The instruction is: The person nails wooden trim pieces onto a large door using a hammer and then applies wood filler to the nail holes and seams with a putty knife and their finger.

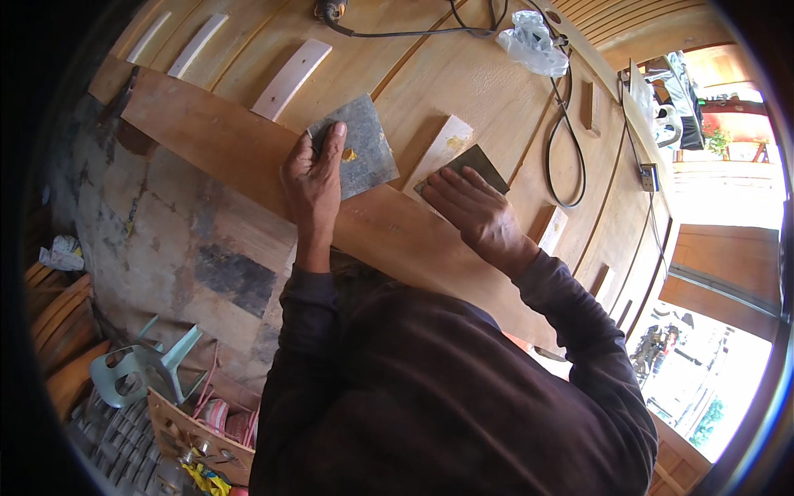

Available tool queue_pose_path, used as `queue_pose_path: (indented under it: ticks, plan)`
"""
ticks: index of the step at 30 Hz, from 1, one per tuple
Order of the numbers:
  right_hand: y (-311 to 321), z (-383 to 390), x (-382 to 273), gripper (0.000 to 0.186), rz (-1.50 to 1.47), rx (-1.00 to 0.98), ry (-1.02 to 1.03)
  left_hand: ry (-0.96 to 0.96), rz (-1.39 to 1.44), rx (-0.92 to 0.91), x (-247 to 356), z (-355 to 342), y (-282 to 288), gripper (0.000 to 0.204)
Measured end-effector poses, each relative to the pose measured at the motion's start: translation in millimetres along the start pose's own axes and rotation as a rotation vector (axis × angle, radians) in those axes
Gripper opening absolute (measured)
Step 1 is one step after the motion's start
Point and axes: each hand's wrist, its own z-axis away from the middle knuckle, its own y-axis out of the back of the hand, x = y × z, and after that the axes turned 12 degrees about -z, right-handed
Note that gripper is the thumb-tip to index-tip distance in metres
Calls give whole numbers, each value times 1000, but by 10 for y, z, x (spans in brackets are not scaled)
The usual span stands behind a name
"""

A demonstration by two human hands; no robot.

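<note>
My left hand [316,178] grips a grey square plate [364,157] by its left edge, the thumb lying on top. Near the thumb, a small dab of yellow putty [349,155] sits on the plate. My right hand [480,211] holds a dark, thin, flat putty spreader [486,168], fingers stretched across its face. Beneath the spreader is a pale wooden strip [441,150] with yellow putty smeared near its upper end. The strip lies on a large wooden panel [422,78]. How the right thumb grips the spreader is hidden.
Other pale strips [292,78] stand along the panel. A black cord [550,157], a clear plastic bag [533,43] and part of a power tool [331,10] lie on it. At lower left are a green plastic chair [124,376] and a wooden box [178,426].
</note>
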Motion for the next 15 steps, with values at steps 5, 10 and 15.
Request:
queue_pose_path:
  ticks: [5,10,15]
  plan:
    - [61,-25,-17,49,-32,-18,-16,-5,53,11,18,6,-29,29]
    - [149,-39,-70,48,-64,5,-22,2,46,-1,16,-1,-5,30]
    - [326,-114,-167,47,-146,119,-86,23,-1,-26,10,-6,-1,34]
